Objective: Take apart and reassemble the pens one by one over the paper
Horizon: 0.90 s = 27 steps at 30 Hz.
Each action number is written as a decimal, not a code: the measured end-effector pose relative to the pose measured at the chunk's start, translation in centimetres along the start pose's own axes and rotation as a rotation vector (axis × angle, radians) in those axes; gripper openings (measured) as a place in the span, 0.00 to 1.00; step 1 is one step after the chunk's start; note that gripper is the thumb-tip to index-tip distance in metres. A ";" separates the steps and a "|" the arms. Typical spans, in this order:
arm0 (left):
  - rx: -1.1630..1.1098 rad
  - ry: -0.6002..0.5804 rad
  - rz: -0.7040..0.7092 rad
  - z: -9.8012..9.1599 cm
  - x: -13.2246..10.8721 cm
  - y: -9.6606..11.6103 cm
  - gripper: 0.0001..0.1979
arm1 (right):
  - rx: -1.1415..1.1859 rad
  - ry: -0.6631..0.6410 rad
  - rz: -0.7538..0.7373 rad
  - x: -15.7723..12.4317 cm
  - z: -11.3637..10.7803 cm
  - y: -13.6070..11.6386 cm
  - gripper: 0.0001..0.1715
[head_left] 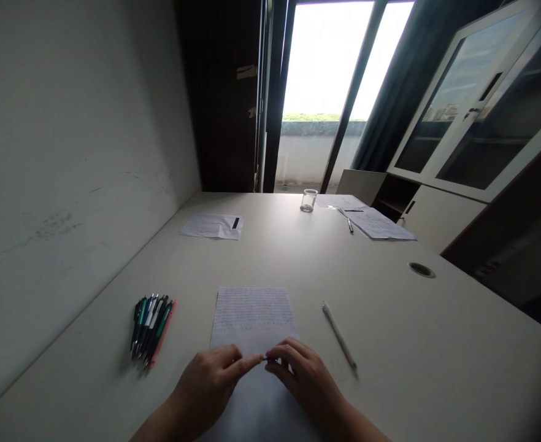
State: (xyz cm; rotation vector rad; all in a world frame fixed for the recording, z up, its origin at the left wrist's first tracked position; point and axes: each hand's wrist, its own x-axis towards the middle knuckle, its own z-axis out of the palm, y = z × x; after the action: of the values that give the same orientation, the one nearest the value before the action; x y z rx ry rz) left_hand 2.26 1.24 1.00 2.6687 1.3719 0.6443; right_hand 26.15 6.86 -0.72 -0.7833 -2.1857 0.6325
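Observation:
My left hand and my right hand meet fingertip to fingertip over a sheet of paper with lines of handwriting on its upper part. Between the right thumb and fingers is pinched a small, thin dark piece, mostly covered; its kind is too small to tell. The left fingers are bent together, and their tips reach the piece's left end. To the right of the sheet, a white pen lies slanted on the table, apart from both hands.
A bunch of pens lies left on the white table. Farther back are a paper in a plastic sleeve, a glass, a stack of papers and another pen. A round cable hole is at right; a wall borders the left.

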 end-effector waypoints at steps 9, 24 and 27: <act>0.067 -0.074 -0.043 -0.1 -0.4 0.0 0.31 | 0.006 0.047 0.018 0.3 -0.4 -0.5 0.09; -0.211 0.227 -0.348 -1.5 -0.1 -1.6 0.19 | -0.014 -0.032 -0.025 1.1 0.0 -1.0 0.05; -0.227 0.249 -0.391 -1.6 -0.3 -2.1 0.19 | -0.091 -0.115 -0.077 2.1 0.7 -1.9 0.05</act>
State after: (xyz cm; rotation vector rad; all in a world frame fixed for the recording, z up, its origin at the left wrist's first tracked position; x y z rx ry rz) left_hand -0.13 2.09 1.79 2.1178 1.6997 1.0323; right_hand 23.81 6.84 0.97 -0.7214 -2.3516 0.5540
